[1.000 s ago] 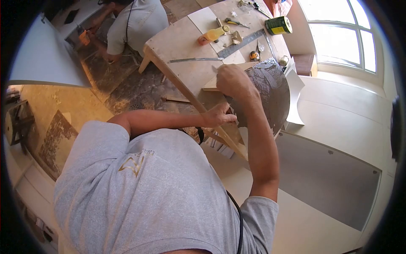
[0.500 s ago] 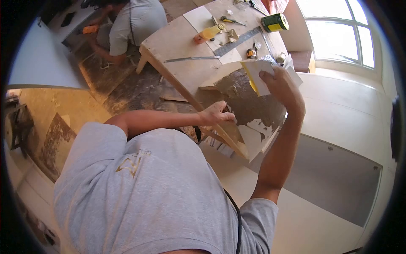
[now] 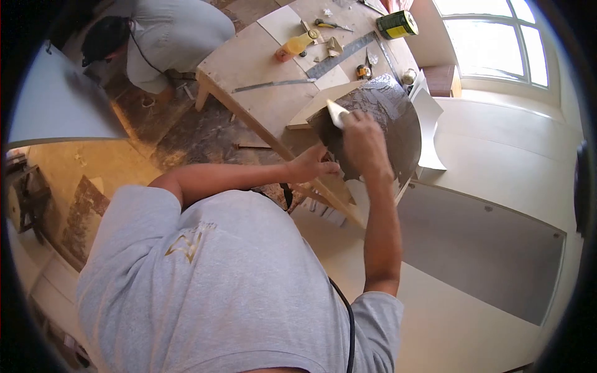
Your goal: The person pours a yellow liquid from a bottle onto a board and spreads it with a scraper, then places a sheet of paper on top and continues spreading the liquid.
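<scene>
My right hand (image 3: 365, 142) is closed round a thin, pale flat spreader (image 3: 337, 114), its edge tilted against the coated panel. This panel (image 3: 398, 124) has a curved right side and a dark brown, wet-looking layer over its face, shinier toward the top. At the panel's near left edge, my left hand (image 3: 309, 165) grips the rim between thumb and fingers; part of the fingers is hidden. Beneath the panel is a wooden worktable (image 3: 249, 62). A white curved sheet (image 3: 427, 127) sticks out past the panel's right side.
On the table are a bottle of orange-yellow liquid (image 3: 297, 46), a dark green can (image 3: 397, 25), a utility knife (image 3: 333, 25) and a small jar (image 3: 363, 72). Another person (image 3: 168, 43) crouches at the upper left. A white cabinet with a grey recess (image 3: 479, 248) stands at right.
My right hand has swept left across the panel with the spreader, uncovering the panel's upper right. My left hand stays at the edge. The other person has bent lower and leftward.
</scene>
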Demonstrator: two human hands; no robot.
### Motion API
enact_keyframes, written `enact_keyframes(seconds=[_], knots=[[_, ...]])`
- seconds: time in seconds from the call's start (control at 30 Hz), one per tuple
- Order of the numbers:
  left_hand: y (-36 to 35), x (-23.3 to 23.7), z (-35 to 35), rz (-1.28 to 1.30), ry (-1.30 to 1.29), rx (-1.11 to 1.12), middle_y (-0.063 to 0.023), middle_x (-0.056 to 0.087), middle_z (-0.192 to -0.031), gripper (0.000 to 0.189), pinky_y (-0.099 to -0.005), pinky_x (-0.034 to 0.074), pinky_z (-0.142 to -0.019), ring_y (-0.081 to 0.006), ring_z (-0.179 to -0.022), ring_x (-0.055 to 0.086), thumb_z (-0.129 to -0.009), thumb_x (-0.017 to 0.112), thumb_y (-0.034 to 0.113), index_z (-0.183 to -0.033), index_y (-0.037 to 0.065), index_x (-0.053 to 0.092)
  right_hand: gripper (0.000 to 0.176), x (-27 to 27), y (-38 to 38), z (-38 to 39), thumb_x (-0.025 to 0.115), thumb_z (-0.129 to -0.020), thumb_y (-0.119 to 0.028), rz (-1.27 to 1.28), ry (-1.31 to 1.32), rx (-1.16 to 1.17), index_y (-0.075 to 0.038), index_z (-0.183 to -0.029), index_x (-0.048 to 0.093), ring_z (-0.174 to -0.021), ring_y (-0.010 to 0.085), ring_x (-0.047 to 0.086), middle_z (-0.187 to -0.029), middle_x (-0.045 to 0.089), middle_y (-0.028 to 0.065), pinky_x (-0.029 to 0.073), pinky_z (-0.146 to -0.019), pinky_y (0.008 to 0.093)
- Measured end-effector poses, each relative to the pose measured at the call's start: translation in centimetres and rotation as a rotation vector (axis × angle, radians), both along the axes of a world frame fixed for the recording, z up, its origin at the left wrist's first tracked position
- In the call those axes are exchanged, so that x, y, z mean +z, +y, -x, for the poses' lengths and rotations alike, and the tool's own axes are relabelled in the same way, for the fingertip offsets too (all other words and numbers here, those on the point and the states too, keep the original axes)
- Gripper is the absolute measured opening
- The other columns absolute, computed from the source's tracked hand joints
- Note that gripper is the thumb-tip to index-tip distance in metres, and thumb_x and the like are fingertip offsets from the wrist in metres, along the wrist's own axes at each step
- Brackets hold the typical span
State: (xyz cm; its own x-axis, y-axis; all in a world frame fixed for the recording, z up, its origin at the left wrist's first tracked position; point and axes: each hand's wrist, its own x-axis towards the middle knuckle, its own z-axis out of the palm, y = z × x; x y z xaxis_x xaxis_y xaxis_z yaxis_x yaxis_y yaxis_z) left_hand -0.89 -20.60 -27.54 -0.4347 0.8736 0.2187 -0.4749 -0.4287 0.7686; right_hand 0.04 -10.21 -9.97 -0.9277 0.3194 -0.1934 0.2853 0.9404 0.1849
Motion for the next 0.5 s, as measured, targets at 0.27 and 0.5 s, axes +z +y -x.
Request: enact_keyframes(seconds=[0.27,0.5], knots=[[-0.4,0.0,1.8,0.084,0.078,-0.278,-0.0012,0.07,-0.082,0.027,-0.0305,0.052,-0.073,-0.0096,-0.078,0.061,-0.099,0.073,0.025,-0.094,-0.002,0.076,0.03,10.1,-2.0,-2.4,0.063,-0.088,0.0,0.282,0.343,-0.019,-0.002,-0.116,0.074,-0.111,0.0377,0.066,-0.117,0.072,0.0174,0.05,-0.1,0.0451],[-0.6,0.1,2.0,0.131,0.108,-0.267,0.0,0.068,-0.089,0.026,-0.0297,0.051,-0.074,-0.0091,-0.084,0.059,-0.099,0.072,0.024,-0.098,-0.002,0.071,0.028,8.4,-0.2,1.0,0.061,-0.096,-0.018,0.262,0.269,-0.327,0.008,-0.103,0.069,-0.092,0.05,0.067,-0.094,0.068,0.0321,0.052,-0.086,0.0526]])
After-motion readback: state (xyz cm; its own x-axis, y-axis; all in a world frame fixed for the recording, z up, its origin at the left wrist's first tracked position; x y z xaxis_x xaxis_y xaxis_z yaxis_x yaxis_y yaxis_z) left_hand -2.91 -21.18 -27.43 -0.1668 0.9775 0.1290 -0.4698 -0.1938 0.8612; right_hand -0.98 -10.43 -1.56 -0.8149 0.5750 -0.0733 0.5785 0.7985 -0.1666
